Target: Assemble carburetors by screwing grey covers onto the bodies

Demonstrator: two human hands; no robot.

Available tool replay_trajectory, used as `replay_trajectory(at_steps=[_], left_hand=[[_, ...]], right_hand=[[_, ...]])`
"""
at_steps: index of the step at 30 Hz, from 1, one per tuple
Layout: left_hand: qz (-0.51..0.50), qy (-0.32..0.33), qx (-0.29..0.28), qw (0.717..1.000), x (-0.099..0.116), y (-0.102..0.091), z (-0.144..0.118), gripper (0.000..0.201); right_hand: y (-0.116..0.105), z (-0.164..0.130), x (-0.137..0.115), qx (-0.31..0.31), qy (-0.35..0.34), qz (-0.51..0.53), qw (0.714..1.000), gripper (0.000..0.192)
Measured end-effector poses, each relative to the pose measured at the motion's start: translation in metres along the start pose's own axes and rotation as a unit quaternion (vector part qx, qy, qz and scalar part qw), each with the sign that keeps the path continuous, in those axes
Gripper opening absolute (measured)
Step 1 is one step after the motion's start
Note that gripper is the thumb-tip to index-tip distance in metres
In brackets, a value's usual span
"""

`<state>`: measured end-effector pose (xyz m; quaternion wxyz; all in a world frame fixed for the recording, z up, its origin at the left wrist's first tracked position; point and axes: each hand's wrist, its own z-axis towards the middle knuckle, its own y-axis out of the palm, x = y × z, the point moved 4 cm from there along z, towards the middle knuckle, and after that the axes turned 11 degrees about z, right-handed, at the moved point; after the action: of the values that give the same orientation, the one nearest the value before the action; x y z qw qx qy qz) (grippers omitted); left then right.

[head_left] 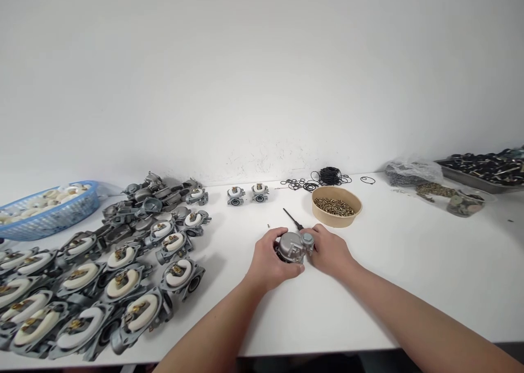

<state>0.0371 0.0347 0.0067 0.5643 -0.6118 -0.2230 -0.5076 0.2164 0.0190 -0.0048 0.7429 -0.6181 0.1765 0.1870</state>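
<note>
Near the middle of the table, a grey metal carburetor with a domed bowl cover facing up is held between both hands. My left hand is closed round its left side, thumb along the near edge. My right hand is closed against its right side, with the fingertips partly hidden. From under the right hand a screwdriver points away to the upper left; its dark shaft shows, while its handle is covered by the hand. A tiny screw lies just beyond the left hand.
A paper bowl of brass-coloured screws stands behind my right hand, black rubber rings beyond it. Open carburetors with white floats crowd the left, by a blue basket. Plastic bags and a metal tray lie right.
</note>
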Motion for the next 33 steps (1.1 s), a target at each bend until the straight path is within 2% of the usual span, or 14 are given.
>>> replay_trajectory(at_steps=[11,18,33], left_hand=[[0.047,0.006,0.021,0.999,0.004,-0.001,-0.001,0.072],[0.047,0.006,0.023,0.999,0.006,-0.002,-0.003,0.073],[0.038,0.007,0.016,0.999,0.004,-0.001,-0.001,0.076]], right_hand=[[-0.001,-0.001,0.001,-0.003,0.004,0.004,1.000,0.034],[-0.001,-0.002,0.001,0.006,0.010,0.001,1.000,0.033],[-0.005,-0.010,0.002,0.035,0.021,-0.021,0.999,0.020]])
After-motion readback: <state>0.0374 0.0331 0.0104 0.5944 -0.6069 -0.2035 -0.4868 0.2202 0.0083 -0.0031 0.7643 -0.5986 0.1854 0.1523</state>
